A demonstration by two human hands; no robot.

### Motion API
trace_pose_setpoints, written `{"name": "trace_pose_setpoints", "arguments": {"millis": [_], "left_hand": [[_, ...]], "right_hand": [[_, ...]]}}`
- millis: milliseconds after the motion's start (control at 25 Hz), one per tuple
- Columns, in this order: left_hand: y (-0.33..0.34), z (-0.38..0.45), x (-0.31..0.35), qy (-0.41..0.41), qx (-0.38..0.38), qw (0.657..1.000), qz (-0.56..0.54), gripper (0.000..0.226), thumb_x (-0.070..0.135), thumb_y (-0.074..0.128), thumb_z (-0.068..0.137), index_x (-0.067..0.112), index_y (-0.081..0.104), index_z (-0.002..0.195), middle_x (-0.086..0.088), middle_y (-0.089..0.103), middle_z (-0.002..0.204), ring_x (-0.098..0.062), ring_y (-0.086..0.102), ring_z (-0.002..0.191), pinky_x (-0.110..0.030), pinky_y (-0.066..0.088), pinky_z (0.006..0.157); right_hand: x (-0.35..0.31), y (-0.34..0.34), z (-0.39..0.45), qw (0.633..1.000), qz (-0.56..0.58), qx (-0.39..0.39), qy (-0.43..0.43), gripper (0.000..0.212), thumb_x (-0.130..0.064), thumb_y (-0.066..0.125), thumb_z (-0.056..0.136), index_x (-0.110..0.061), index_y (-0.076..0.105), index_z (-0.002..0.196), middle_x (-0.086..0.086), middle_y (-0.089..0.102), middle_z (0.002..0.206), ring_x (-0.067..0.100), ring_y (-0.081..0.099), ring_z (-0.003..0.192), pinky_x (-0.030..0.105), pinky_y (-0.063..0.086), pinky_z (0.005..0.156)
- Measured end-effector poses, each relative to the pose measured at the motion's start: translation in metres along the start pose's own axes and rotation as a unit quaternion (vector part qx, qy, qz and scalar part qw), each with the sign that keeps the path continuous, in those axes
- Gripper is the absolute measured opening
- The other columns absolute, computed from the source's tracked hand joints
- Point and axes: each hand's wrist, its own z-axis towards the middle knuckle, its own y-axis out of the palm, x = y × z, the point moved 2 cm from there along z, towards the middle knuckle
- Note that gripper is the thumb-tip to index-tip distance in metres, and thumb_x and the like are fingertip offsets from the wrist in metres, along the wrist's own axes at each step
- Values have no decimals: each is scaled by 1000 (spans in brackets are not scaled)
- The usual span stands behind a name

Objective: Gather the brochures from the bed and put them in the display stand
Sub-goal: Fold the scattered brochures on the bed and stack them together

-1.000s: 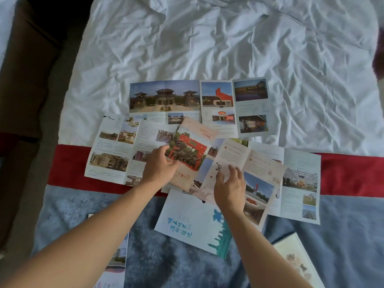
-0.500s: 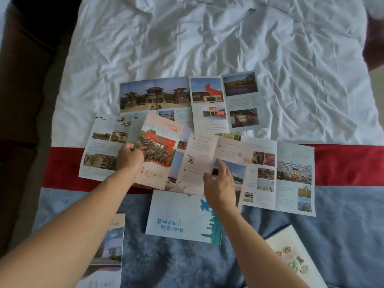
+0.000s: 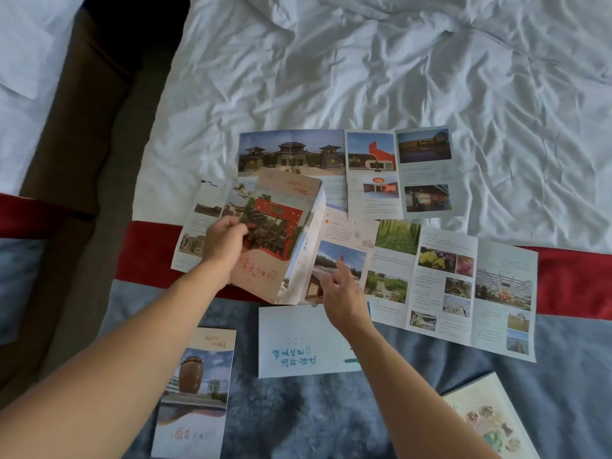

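Red-fronted brochure pinched at its 9 o'clock edge by left hand; right hand, fingers loosely apart, on fold-out panel; bare white sheet at 12 o'clock.

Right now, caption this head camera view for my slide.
Left hand lifts a red-covered brochure while right hand presses an unfolded leaflet on the bed.

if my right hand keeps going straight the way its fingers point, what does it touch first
Probably the sky-photo panel of the brochure being folded: the right hand points up and slightly left, fingertips at that page. How high they hover above it is unclear.
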Motion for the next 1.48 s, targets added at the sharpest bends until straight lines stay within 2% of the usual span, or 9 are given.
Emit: {"name": "trace_pose_setpoints", "arguments": {"millis": [80,240,440,600,760,1000,1200,1360,1480], "left_hand": [[23,-7,1,22,-52,997,55,9,25,55,91,22,64,89,2,67,88,-16,61,81,-30,40,61],[72,-21,-2,26,-99,987,125,8,31,57,91,26,62,94,5,65,89,-14,60,82,-28,38,59],[118,-38,-9,79,-103,969,211,12,35,63,89,27,54,87,11,61,85,-9,58,72,-27,38,55],[129,-41,-12,90,-102,975,177,35,31,65,89,26,50,120,11,57,102,-13,59,87,-27,42,65],[118,-34,-6,79,-61,986,132,12,15,60,93,26,57,97,5,65,98,-13,59,84,-20,36,57],[61,-23,42,180,24,983,8,20,13,59,93,32,55,88,18,59,84,1,56,76,-11,44,55],[24,-5,44,87,-20,992,-93,19,12,66,90,24,61,104,5,66,95,-11,61,82,-22,45,64],[-6,-6,8,46,-109,991,-63,34,16,68,90,24,60,122,4,64,112,-7,62,95,-21,48,72],[-27,-15,-18,134,-96,985,58,55,12,65,91,23,47,142,7,57,116,-9,57,104,-15,44,73]], "right_hand": [[2,-11,2,998,41,40,13,32,-25,31,106,-12,52,127,12,55,138,24,55,92,39,44,78],[20,-36,9,977,142,132,88,59,-49,29,104,-8,45,142,16,52,145,35,50,129,48,41,107],[30,-40,17,970,191,117,97,69,-63,27,97,-15,47,143,15,58,138,34,55,123,52,45,103],[30,-33,20,974,171,122,89,65,-54,44,99,-19,35,154,9,51,149,27,52,131,42,45,104],[19,-29,17,972,192,123,55,66,-46,54,98,-20,33,155,4,58,142,15,57,113,24,45,87],[-24,-18,22,974,189,121,-2,65,-34,62,96,-27,34,156,3,51,148,19,49,133,46,43,110],[-66,7,20,977,156,137,-57,67,-30,57,92,-35,33,155,4,53,137,22,57,114,41,52,91],[-70,21,21,983,120,129,-42,68,-27,59,94,-38,31,154,2,56,128,24,61,107,52,55,89],[-72,46,9,991,63,105,-49,68,-16,55,95,-35,31,156,1,54,127,24,60,110,50,56,90]]}}
